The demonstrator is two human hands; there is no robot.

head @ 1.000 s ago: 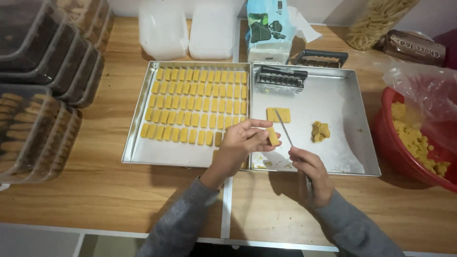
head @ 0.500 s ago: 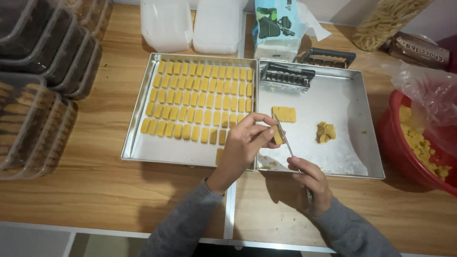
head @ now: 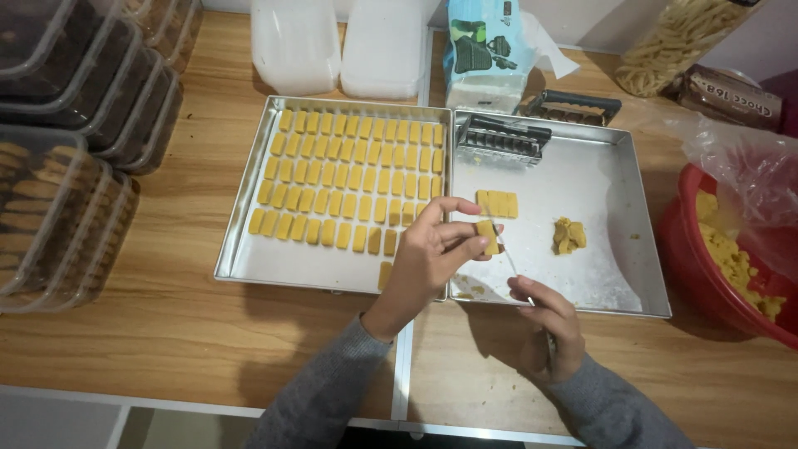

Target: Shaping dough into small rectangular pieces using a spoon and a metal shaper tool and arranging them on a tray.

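My left hand [head: 428, 262] pinches a yellow dough piece [head: 487, 236] between thumb and fingers, closed on it, over the seam where the two trays meet. My right hand [head: 549, 326] sits at about 5 o'clock from it, over the table [head: 166, 333], curled tight around a thin knife [head: 509, 259] whose blade runs up toward 11 o'clock and reaches the piece. The left tray [head: 249, 266] is filled with rows of dough pieces [head: 349, 179], with one lone piece at its near edge just beside my left wrist. On the right tray [head: 615, 283] a small block of cut pieces [head: 497, 203] lies just at 12 o'clock from the held piece, a lump of scraps [head: 569, 235] lies at 3 o'clock, and a metal cutter [head: 502, 140] rests in the far left corner. A red bowl [head: 706, 274] of dough stands at the right, a tissue pack [head: 486, 50] at 12 o'clock behind the trays, stacked boxes [head: 66, 158] at 9 o'clock.
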